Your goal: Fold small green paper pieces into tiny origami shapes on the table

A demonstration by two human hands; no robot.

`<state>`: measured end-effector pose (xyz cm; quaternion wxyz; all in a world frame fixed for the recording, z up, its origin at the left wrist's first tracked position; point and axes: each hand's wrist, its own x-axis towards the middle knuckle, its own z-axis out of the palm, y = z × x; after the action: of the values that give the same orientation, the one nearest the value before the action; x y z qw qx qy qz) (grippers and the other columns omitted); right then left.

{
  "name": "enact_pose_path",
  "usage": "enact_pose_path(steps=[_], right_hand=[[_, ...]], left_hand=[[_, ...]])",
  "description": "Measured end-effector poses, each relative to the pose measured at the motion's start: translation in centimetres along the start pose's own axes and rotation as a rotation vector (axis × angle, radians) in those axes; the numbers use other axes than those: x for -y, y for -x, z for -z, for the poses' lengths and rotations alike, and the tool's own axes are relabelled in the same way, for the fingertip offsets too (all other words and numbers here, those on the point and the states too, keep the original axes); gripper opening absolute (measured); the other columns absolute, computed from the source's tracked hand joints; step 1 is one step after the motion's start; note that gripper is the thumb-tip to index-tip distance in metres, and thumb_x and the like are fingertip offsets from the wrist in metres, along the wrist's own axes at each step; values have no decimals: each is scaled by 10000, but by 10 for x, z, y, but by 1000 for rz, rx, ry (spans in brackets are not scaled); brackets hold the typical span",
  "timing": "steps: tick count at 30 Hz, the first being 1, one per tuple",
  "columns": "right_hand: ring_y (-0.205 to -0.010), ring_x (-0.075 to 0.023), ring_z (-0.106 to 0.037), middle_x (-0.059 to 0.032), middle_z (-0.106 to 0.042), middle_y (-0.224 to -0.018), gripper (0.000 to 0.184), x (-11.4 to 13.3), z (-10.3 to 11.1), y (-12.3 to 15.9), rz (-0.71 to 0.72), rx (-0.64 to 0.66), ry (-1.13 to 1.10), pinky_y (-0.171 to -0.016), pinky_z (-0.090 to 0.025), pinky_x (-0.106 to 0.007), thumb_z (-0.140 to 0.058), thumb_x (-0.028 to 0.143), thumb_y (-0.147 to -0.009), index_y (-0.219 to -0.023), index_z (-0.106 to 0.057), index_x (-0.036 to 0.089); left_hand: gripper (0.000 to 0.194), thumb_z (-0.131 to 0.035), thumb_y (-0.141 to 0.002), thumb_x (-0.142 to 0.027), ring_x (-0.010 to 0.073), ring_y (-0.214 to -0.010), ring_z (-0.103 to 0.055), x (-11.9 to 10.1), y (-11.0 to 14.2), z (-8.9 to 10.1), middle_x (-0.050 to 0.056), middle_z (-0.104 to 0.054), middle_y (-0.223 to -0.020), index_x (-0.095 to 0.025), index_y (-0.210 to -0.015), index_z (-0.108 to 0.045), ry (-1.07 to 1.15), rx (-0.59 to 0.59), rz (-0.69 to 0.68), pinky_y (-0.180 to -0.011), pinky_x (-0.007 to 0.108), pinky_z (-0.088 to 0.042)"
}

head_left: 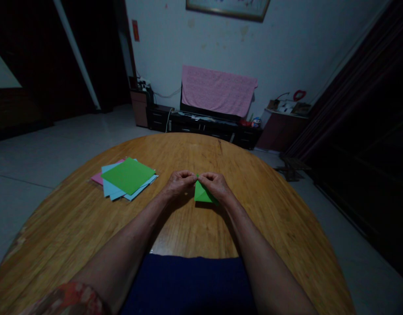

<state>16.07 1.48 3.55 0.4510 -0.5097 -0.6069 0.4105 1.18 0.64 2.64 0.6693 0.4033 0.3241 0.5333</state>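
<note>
A folded piece of green paper (pixel 204 195) is held a little above the round wooden table, its top corner between my two hands. My left hand (pixel 180 182) pinches that corner from the left, thumb and forefinger pressed together. From the other side my right hand (pixel 215 183) grips the same paper near the corner, covering its right part. Creases cross the visible lower part of the paper. To the left lies a loose stack of square paper sheets, with a green sheet (pixel 128 176) on top, light blue sheets (pixel 108 189) under it and a pink sheet (pixel 97 178) showing at the edge.
The round wooden table (pixel 267 245) spreads out under both arms. Beyond its far edge stand a low black cabinet (pixel 188 127) and a screen covered by a pink cloth (pixel 217 89). A small wooden stool (pixel 291 167) is on the floor at right.
</note>
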Motion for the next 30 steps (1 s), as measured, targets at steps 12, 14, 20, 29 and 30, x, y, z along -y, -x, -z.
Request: enact_pose_path(steps=[12,14,20,29,30], right_hand=[[-829,-191,-625,-80,-697,-925,323,-6,19,-9,-56,-124,-155,-670,-476,-268,-646,496,-738,-815,-675,184],[-792,-185,-620,-89,-687,-899,343,-10,23,-12,-94,-193,-188,-624,-459,-251,-663,513,-715,-800,-653,181],[-584,-123,-538,-80,-664,-804,441,-14,10,-9,-223,-177,-261,-496,-370,-226,-681,561,-684,-837,-648,149],[-697,-148,-627,-34,-672,-759,353,-7,-5,-7,-122,-292,-455,-560,-411,-210,-734,417,-631,-863,-660,161],[-704,-144,-633,-29,-675,-778,338,-7,-5,-8,-116,-304,-494,-564,-417,-207,-736,407,-629,-850,-656,166]], left_hand=[[207,-711,-637,-295,62,-439,-440,0,-15,12,-43,-507,-512,-167,-612,-551,-6,-209,-130,-454,193,-340],[221,-729,-614,-310,58,-451,-456,-1,-22,20,-22,-550,-518,-146,-611,-581,-97,-271,-141,-457,177,-344],[253,-735,-600,-336,81,-519,-537,-4,-28,25,-22,-590,-565,-146,-696,-596,-22,-385,-186,-486,175,-396],[335,-786,-583,-373,88,-601,-598,1,-23,13,-19,-625,-659,-150,-748,-598,74,-327,-192,-537,176,-440],[338,-789,-582,-371,91,-608,-604,2,-22,12,-15,-631,-674,-151,-755,-600,83,-323,-182,-538,178,-442]])
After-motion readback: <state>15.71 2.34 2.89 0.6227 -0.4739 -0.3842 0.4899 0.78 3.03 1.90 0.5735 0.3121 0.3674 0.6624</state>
